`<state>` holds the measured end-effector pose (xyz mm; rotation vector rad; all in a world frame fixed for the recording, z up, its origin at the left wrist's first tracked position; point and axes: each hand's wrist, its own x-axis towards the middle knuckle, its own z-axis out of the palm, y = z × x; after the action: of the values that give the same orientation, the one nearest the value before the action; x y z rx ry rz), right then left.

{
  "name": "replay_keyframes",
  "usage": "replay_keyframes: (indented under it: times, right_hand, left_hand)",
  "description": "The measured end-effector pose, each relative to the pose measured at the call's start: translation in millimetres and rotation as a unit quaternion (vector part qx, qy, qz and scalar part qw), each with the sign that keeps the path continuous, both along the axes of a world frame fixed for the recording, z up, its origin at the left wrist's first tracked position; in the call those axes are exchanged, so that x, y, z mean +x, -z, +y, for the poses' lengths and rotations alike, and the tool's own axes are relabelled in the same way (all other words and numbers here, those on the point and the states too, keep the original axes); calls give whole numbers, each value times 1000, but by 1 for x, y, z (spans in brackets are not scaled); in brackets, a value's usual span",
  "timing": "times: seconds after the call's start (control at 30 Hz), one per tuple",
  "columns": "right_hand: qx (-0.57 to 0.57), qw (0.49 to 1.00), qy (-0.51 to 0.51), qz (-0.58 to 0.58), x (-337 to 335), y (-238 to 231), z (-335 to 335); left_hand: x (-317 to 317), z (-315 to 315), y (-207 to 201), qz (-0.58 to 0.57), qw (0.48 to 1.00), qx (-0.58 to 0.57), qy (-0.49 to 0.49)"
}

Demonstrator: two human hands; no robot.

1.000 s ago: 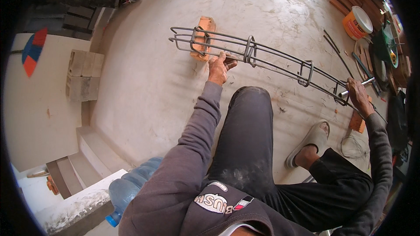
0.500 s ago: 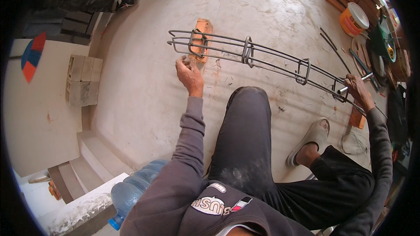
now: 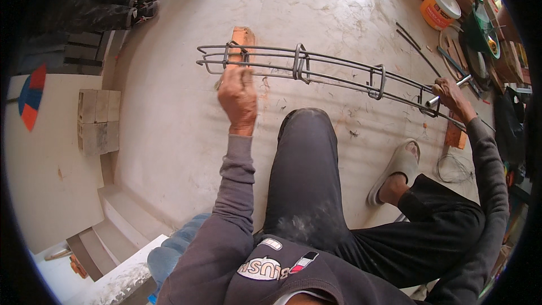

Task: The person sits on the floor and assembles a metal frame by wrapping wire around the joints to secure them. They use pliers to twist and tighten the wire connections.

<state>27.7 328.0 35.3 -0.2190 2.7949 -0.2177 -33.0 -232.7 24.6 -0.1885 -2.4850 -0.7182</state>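
A long steel rebar cage [image 3: 339, 68], thin bars joined by bent stirrups, stretches from left to right in front of me. Its left end rests on an orange brick [image 3: 243, 36]. My left hand [image 3: 237, 100] is at that end, just below the stirrup over the brick, fingers curled together and slightly blurred; what they pinch, if anything, is hidden. At the cage's right end my right hand [image 3: 455, 101] is closed around a shiny metal tube [image 3: 464, 81], beside the last stirrup. Another orange brick [image 3: 456, 135] lies under that end.
A coil of thin wire [image 3: 453, 168] lies by my sandalled foot [image 3: 398, 172]. Farther right are loose bars [image 3: 418, 49], an orange bucket with a white lid [image 3: 440, 8] and a green basin [image 3: 483, 31]. Blocks [image 3: 99, 121] stand left; another person's shoes [image 3: 145, 8] show far left.
My left hand has risen from beneath the cage to its near bar, fingers now curled in. My right hand keeps its grip on the tube. The whole view has shifted slightly.
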Motion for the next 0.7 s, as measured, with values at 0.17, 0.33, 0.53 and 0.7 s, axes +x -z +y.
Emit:
replay_keyframes:
  times: [0.17,0.33,0.53,0.7]
  right_hand:
    - [35,994,-98,45,-4,24,33]
    - [59,984,-158,57,-5,-1,0]
    - [44,991,-116,40,-5,1,7]
    - [63,996,55,-9,-9,-10,-4]
  left_hand:
    - [-55,41,-7,60,973,-132,177]
    - [-90,46,-4,-174,907,-183,336]
    - [-100,49,6,-112,898,-180,385]
    - [-96,51,14,-64,912,-147,377]
